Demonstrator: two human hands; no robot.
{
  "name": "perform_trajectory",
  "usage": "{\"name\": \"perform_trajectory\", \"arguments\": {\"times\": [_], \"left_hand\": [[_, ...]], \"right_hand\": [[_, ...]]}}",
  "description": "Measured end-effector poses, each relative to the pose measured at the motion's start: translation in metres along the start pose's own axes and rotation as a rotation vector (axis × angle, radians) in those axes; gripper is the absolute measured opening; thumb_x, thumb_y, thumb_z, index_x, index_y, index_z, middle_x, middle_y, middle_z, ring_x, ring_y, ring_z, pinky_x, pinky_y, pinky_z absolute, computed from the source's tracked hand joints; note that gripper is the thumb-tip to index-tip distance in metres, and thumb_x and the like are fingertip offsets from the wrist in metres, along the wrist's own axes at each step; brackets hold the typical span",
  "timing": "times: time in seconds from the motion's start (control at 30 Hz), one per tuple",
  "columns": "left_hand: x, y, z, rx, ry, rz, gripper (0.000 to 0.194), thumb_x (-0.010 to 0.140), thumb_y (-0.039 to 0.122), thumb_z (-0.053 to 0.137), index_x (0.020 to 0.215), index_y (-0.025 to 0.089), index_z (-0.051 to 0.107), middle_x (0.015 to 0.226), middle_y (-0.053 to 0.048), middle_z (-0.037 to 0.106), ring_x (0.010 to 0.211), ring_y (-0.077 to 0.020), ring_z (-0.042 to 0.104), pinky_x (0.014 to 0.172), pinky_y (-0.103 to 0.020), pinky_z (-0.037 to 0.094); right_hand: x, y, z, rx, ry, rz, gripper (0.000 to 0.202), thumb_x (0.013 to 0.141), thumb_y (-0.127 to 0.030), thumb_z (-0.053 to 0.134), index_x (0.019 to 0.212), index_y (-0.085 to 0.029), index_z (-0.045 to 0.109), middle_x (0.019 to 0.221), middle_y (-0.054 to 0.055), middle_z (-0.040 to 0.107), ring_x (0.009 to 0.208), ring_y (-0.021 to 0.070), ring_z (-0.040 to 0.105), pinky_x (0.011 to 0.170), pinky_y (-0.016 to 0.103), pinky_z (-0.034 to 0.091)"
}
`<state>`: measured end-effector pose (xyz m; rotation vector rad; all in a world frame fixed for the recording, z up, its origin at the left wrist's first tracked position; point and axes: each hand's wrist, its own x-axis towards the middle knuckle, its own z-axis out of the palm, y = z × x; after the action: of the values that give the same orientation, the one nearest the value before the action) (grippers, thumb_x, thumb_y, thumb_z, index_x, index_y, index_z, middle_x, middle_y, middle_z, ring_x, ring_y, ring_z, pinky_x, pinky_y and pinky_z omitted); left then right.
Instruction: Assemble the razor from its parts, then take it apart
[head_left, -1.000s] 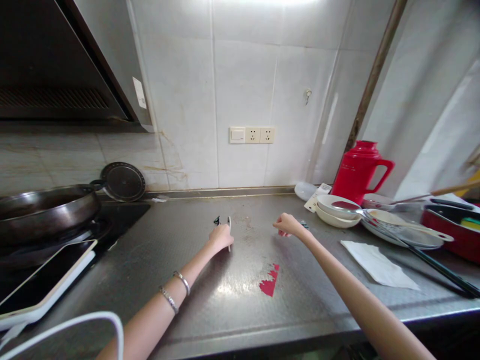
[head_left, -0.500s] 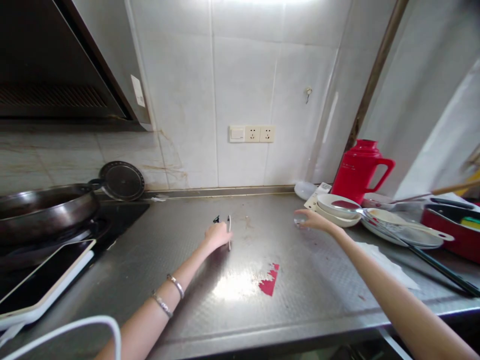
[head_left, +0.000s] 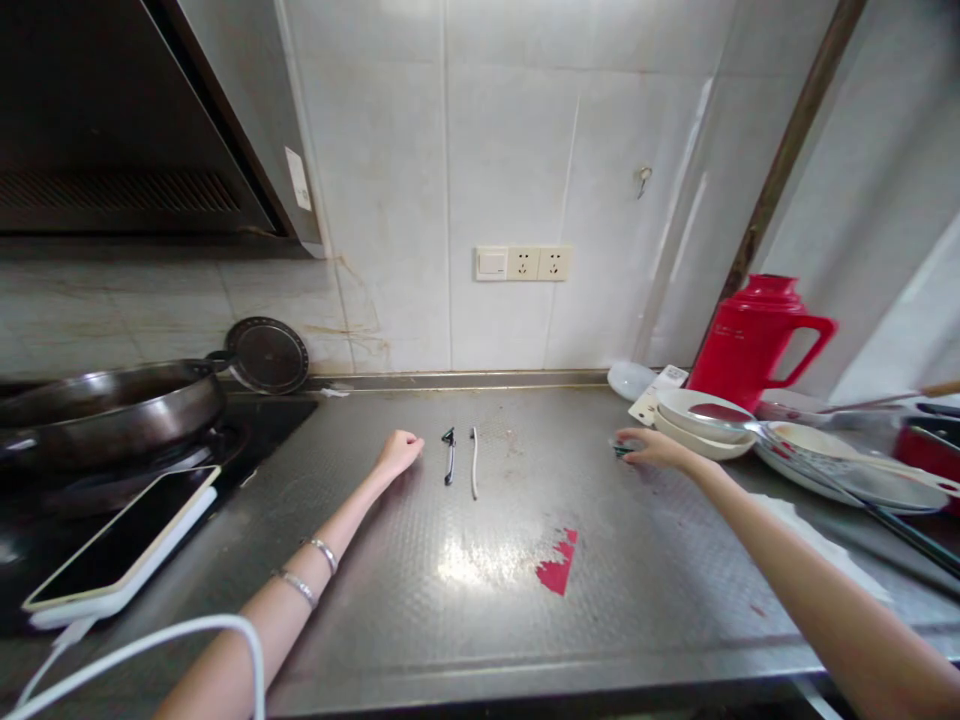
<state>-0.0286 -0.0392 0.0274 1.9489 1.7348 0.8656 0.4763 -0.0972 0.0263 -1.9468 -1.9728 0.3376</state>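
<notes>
A razor (head_left: pixel 450 458) with a dark head lies on the steel counter (head_left: pixel 360 610). Just right of it, roughly parallel, is a thin white toothbrush (head_left: pixel 474 466). My left hand (head_left: pixel 400 453) rests on the counter left of the razor, apart from it, its fingers curled in with nothing seen in them. Over on the right, my right hand (head_left: pixel 654 447) has its fingers closed around a small, partly clear and dark thing (head_left: pixel 621 449), mostly hidden and too small to name. That hand is beside the stacked white bowls (head_left: pixel 694 440).
A torn red patch (head_left: pixel 557 572) lies on the counter's front half. At right stand a red thermos jug (head_left: pixel 754 340), plates with ladles (head_left: pixel 855 470) and a white paper (head_left: pixel 817 540). At left are a pan (head_left: pixel 127 410) and a phone (head_left: pixel 124 540) with a white cable (head_left: pixel 150 630).
My left hand has moved left off the razor and the toothbrush, which now lie uncovered. My right hand remains by the bowls; a dark thing now shows at its fingertips. The view has shifted slightly.
</notes>
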Motion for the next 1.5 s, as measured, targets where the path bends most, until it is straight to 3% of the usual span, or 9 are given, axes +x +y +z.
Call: {"name": "perform_trajectory", "arguments": {"times": [0.13, 0.23, 0.53, 0.67, 0.9, 1.2, 1.33, 1.43, 1.5], "left_hand": [[0.0, -0.01, 0.002, -0.057, 0.112, -0.008, 0.024, 0.068, 0.027, 0.039, 0.05, 0.016, 0.051, 0.045, 0.002, 0.046, 0.051, -0.0126, 0.045, 0.049, -0.021, 0.026], [-0.001, -0.014, 0.004, -0.086, 0.153, -0.011, 0.024, 0.068, 0.029, 0.038, 0.051, 0.017, 0.05, 0.044, 0.002, 0.046, 0.05, -0.0126, 0.045, 0.048, -0.021, 0.027], [-0.006, -0.016, 0.008, -0.106, 0.215, 0.002, 0.025, 0.069, 0.03, 0.037, 0.05, 0.017, 0.048, 0.045, 0.003, 0.044, 0.051, -0.0121, 0.045, 0.049, -0.021, 0.026], [-0.007, -0.018, 0.009, -0.108, 0.223, 0.023, 0.026, 0.069, 0.03, 0.038, 0.048, 0.017, 0.046, 0.045, 0.003, 0.042, 0.051, -0.0113, 0.044, 0.05, -0.021, 0.026], [-0.005, -0.02, 0.012, -0.115, 0.223, 0.045, 0.027, 0.069, 0.03, 0.038, 0.048, 0.016, 0.046, 0.045, 0.003, 0.042, 0.051, -0.0114, 0.043, 0.05, -0.021, 0.025], [-0.003, -0.022, 0.014, -0.139, 0.248, 0.046, 0.027, 0.069, 0.031, 0.039, 0.046, 0.016, 0.046, 0.043, 0.004, 0.039, 0.049, -0.0111, 0.04, 0.049, -0.022, 0.023], [-0.003, -0.024, 0.014, -0.149, 0.251, 0.047, 0.027, 0.069, 0.03, 0.04, 0.046, 0.017, 0.044, 0.043, 0.004, 0.038, 0.048, -0.0106, 0.039, 0.049, -0.021, 0.023], [-0.002, -0.023, 0.014, -0.154, 0.248, 0.05, 0.027, 0.069, 0.031, 0.04, 0.046, 0.017, 0.044, 0.043, 0.004, 0.038, 0.049, -0.0104, 0.038, 0.049, -0.021, 0.023], [-0.003, -0.023, 0.014, -0.156, 0.243, 0.054, 0.028, 0.069, 0.031, 0.04, 0.045, 0.017, 0.043, 0.043, 0.004, 0.038, 0.049, -0.0105, 0.039, 0.049, -0.021, 0.023]], "right_hand": [[0.002, -0.004, 0.005, 0.017, 0.073, -0.032, 0.044, 0.062, -0.021, 0.064, 0.106, -0.016, 0.06, 0.107, 0.01, 0.064, 0.102, 0.0233, 0.057, 0.091, 0.029, 0.041], [0.008, -0.025, 0.011, 0.044, 0.129, -0.075, 0.05, 0.064, -0.024, 0.065, 0.112, -0.015, 0.056, 0.107, 0.011, 0.063, 0.101, 0.0225, 0.057, 0.09, 0.029, 0.041], [0.027, -0.151, 0.054, 0.174, 0.046, -0.314, 0.056, 0.069, -0.026, 0.064, 0.121, -0.013, 0.049, 0.115, 0.013, 0.059, 0.105, 0.0209, 0.054, 0.09, 0.031, 0.039], [0.032, -0.184, 0.077, 0.184, -0.017, -0.369, 0.059, 0.067, -0.027, 0.066, 0.122, -0.014, 0.049, 0.114, 0.011, 0.06, 0.103, 0.0207, 0.055, 0.09, 0.03, 0.039], [0.043, -0.197, 0.097, 0.158, -0.044, -0.408, 0.057, 0.066, -0.028, 0.067, 0.12, -0.017, 0.051, 0.111, 0.008, 0.062, 0.101, 0.0206, 0.056, 0.088, 0.029, 0.04], [0.049, -0.204, 0.092, 0.1, -0.103, -0.41, 0.057, 0.066, -0.027, 0.066, 0.12, -0.016, 0.052, 0.115, 0.01, 0.059, 0.107, 0.0222, 0.053, 0.091, 0.03, 0.037], [0.037, -0.217, 0.087, 0.043, 0.009, -0.291, 0.056, 0.064, -0.027, 0.066, 0.117, -0.014, 0.054, 0.117, 0.012, 0.057, 0.107, 0.0219, 0.052, 0.089, 0.028, 0.037], [0.021, -0.239, 0.088, 0.017, 0.066, -0.105, 0.029, 0.077, -0.032, 0.052, 0.096, -0.015, 0.065, 0.097, 0.011, 0.065, 0.092, 0.0189, 0.059, 0.077, 0.024, 0.04], [0.01, -0.256, 0.092, -0.025, 0.039, -0.026, 0.03, 0.08, -0.037, 0.046, 0.086, -0.016, 0.067, 0.087, 0.01, 0.067, 0.085, 0.019, 0.061, 0.07, 0.023, 0.041]]}}
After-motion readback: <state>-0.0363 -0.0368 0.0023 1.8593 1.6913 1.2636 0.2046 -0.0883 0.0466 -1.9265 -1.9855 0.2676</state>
